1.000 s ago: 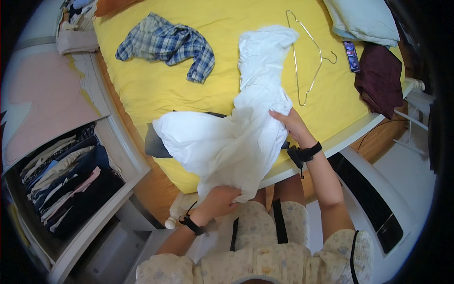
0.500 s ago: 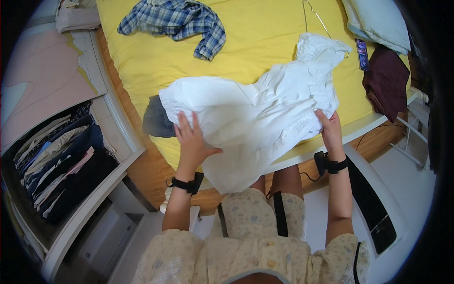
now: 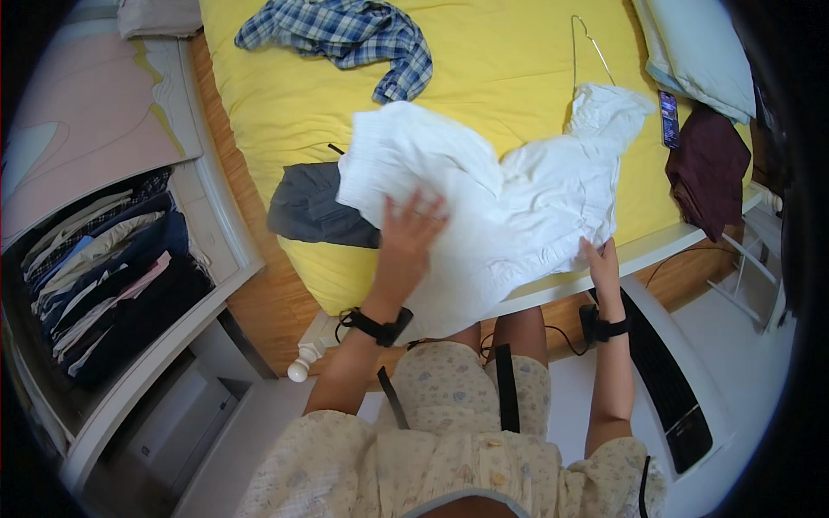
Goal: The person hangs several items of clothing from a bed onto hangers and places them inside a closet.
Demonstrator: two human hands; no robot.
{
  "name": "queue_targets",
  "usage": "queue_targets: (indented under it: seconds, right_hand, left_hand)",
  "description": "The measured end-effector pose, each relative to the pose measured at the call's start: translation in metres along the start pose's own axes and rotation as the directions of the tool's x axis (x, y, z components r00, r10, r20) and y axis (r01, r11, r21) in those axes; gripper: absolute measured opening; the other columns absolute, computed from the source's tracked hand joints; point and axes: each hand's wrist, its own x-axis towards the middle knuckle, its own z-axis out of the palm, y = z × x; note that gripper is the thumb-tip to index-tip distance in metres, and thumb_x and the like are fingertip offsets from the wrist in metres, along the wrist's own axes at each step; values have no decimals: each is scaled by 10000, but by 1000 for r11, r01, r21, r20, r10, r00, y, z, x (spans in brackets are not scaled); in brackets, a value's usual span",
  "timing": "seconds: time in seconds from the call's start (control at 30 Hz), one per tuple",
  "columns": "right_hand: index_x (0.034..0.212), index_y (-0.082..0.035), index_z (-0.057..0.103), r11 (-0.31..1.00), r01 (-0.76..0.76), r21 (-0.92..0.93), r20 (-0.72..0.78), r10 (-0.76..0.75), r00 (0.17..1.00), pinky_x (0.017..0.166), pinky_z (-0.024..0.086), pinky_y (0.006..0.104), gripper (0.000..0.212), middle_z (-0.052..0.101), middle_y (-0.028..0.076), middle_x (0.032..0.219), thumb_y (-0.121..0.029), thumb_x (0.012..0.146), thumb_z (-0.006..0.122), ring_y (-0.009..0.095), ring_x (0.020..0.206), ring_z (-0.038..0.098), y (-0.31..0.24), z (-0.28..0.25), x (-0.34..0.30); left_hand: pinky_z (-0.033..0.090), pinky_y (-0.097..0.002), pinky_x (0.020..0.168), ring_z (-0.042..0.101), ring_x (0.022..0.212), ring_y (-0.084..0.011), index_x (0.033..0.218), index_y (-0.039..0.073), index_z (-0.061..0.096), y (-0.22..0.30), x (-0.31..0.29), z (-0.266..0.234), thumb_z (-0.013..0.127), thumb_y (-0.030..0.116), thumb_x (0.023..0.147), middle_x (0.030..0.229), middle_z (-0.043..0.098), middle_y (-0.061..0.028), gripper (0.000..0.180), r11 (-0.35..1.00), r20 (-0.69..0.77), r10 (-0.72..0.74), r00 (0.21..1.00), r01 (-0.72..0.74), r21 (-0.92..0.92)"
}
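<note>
Head camera: a white garment (image 3: pixel 553 186) lies loosely across a yellow bed cover (image 3: pixel 501 60), filling the space between the two hands and reaching beyond them, while its near part hangs over the bed's white edge (image 3: pixel 652 257) toward the person's knees. The left hand (image 3: pixel 408 237) is spread, palm down, over the cloth; its fingers are blurred, so how firmly they press cannot be told. The right hand (image 3: pixel 604 268) pinches the garment's near right border, thumb on top.

The cloth is plain white, thin and crumpled. Beyond the left hand it swells into a broad, puffed lobe, smooth in the middle and finely ribbed along its outer left border. Between the hands it dips into a deep notch on the far side. Just left of the right hand runs a gathered, puckered band, and small creases fan out above it. Farther off, past the right hand, a narrower ruffled end covers the lower part of a wire hanger (image 3: pixel 592 41). Below the left hand the fabric falls flatter and slightly greyish.

A dark grey cloth (image 3: pixel 313 207) lies just left of the left hand, partly under the white. Well beyond that hand is a blue plaid shirt (image 3: pixel 350 39); a maroon cloth (image 3: pixel 708 173) rests farther right of the right hand.
</note>
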Motion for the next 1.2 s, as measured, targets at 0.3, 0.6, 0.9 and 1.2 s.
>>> queue_targets:
  seconds: [0.3,0.6,0.9,1.2]
  right_hand:
    - [1244,34,475,835,505,-221,424,-384,820,982,369,305,394,565,158,1172,-88,877,551,253,1148,503,-102,101,-5]
    - [1210,-154,567,459,789,-409,755,-315,575,1052,311,516,454,634,99,812,-162,763,651,280,818,621,-93,117,-57]
    - [890,-48,590,725,686,-65,796,-377,474,1048,363,413,242,592,150,783,18,686,477,325,817,595,-98,32,-196]
    - [991,13,637,957,-146,251,488,5,873,758,491,276,172,663,48,902,-33,860,535,126,830,617,-37,-123,-398]
  left_hand:
    - [152,-557,1133,403,1305,-195,1151,120,606,48,-42,51,479,110,870,1234,574,11,308,928,297,364,883,-318,-192]
    - [302,-438,1078,493,1158,-347,1097,36,588,26,-48,12,650,70,735,1160,581,-147,369,965,299,239,924,-191,-179]
    - [323,-386,1044,395,1240,-317,1315,14,349,42,-109,-19,768,59,697,1302,407,-182,748,926,-57,-285,957,260,-273]
    - [182,-357,1141,217,1401,-256,1466,58,205,245,-142,-10,761,167,744,1513,236,-140,918,722,366,232,901,92,-686]
